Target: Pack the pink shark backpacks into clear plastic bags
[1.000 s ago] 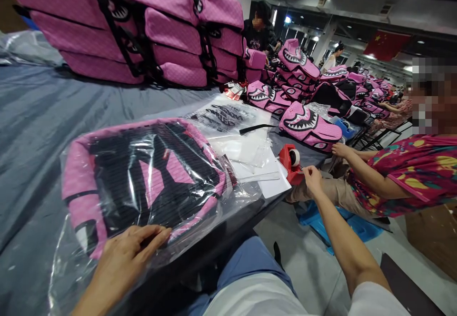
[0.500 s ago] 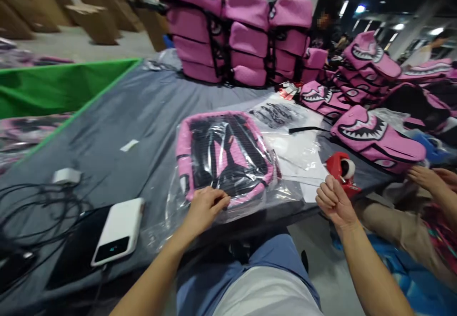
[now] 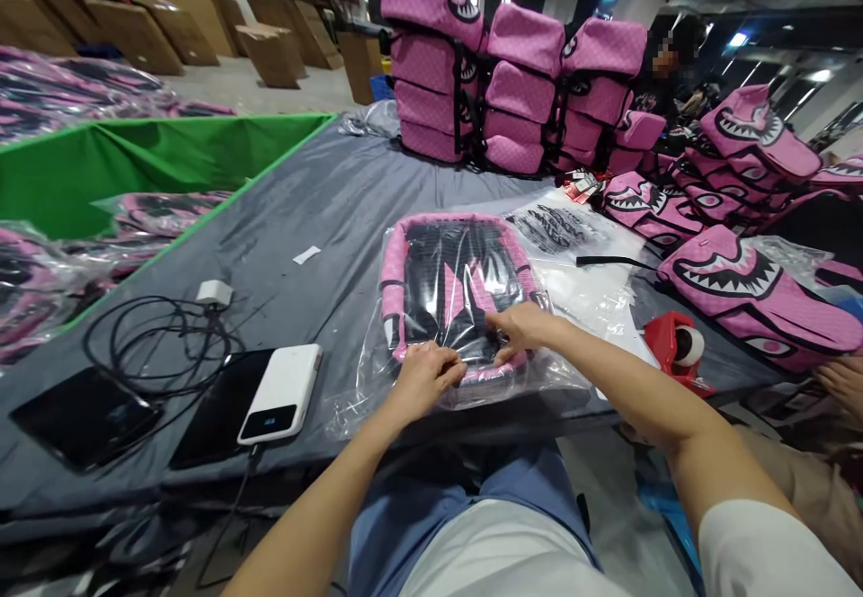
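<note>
A pink and black backpack (image 3: 458, 282) lies flat inside a clear plastic bag (image 3: 559, 372) on the grey table (image 3: 316, 210), just in front of me. My left hand (image 3: 426, 378) rests on the bag's near edge with its fingers curled and pinching the plastic. My right hand (image 3: 522, 329) is a little farther in on the bag, with fingers pinched together on the plastic. The two hands are close together over the backpack's near end. A red tape dispenser (image 3: 674, 350) stands to the right of the bag.
Stacks of pink backpacks (image 3: 512, 84) stand at the table's far side, and shark-face ones (image 3: 748, 287) lie at right. A white power bank (image 3: 283, 392), cables (image 3: 162, 336) and dark tablets (image 3: 84, 417) lie at left. Another person's hand (image 3: 841, 381) shows at the right edge.
My right hand has come from beside the tape dispenser onto the bagged backpack next to my left hand. My view has swung left.
</note>
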Available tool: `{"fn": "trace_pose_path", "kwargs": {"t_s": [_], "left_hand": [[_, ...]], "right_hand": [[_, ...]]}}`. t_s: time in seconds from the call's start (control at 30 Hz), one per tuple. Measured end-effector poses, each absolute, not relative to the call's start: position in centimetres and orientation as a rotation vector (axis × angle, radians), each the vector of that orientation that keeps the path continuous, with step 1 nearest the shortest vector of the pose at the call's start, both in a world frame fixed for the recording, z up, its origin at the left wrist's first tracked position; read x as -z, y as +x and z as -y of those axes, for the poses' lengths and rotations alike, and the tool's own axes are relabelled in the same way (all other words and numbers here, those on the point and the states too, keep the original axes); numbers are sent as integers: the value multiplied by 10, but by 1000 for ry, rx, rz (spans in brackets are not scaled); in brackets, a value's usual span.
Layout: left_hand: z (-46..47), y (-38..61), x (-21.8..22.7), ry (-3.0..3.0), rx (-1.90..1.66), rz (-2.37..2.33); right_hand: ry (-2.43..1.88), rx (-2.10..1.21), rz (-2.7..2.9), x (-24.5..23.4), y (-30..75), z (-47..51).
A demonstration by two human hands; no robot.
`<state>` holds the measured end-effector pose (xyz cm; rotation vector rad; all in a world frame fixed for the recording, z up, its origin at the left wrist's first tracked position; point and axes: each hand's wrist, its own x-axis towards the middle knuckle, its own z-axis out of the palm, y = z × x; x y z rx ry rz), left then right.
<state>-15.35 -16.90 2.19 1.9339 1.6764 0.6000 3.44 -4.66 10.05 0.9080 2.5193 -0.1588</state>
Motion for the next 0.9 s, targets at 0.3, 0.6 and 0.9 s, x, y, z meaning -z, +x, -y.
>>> {"fn": "trace_pose_path", "kwargs": {"t_s": [0.3,0.6,0.9], "left_hand": [[167,-153,-16,1980,-624,-1635],[215,-207,-8,2153,-867,-1728],[213,-214,5,2095,-903,-1868]], "right_hand": [[582,-214,-3202,-30,109,118],[658,-193,-3288,3,109,126],[2360,25,-3305,-35,229,147]]}}
